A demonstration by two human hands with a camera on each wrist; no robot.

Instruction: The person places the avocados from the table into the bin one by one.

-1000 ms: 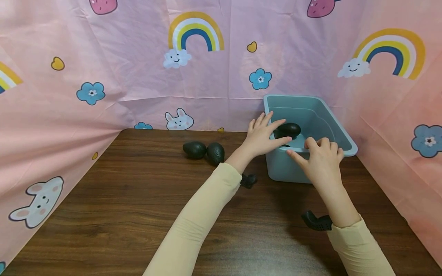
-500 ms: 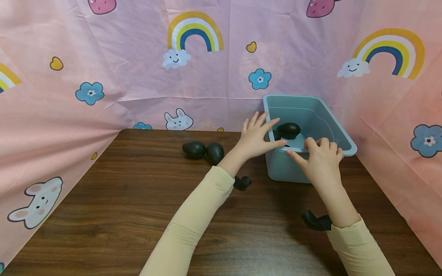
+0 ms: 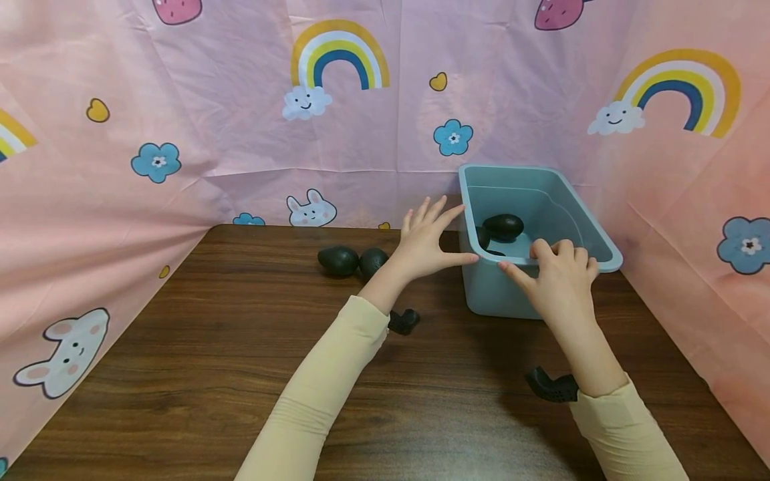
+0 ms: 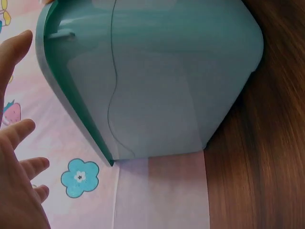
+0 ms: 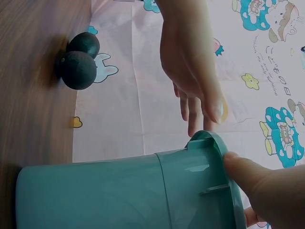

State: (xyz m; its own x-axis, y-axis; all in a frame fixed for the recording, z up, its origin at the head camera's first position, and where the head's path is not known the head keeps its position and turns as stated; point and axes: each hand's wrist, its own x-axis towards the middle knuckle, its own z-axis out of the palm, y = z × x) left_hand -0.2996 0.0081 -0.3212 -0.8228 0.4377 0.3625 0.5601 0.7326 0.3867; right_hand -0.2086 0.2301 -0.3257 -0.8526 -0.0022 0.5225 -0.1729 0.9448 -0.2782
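A pale blue-green plastic bin [image 3: 502, 287] stands at the right of the table, with several dark avocados [image 3: 504, 228] inside, partly hidden by its near wall. My right hand [image 3: 562, 284] grips the bin's near rim, fingers curled over the edge and thumb outside, as the right wrist view also shows. At the bin's left corner my left hand [image 3: 424, 247] is spread and holds nothing, its thumb tip right at the rim. Two more avocados [image 3: 338, 260] lie side by side on the table left of the bin, one partly covered by my left wrist.
The brown wood-grain table [image 3: 198, 374] runs back to a pink patterned cloth [image 3: 361, 153] that hangs behind it and along both sides. A black wrist mount [image 3: 404, 322] sits at my left cuff, and another black mount [image 3: 550, 386] at my right cuff.
My left hand has drawn back leftward from over the bin's corner to outside its rim, fingers still spread. My right hand keeps its grip, and the bin and avocados have not moved.
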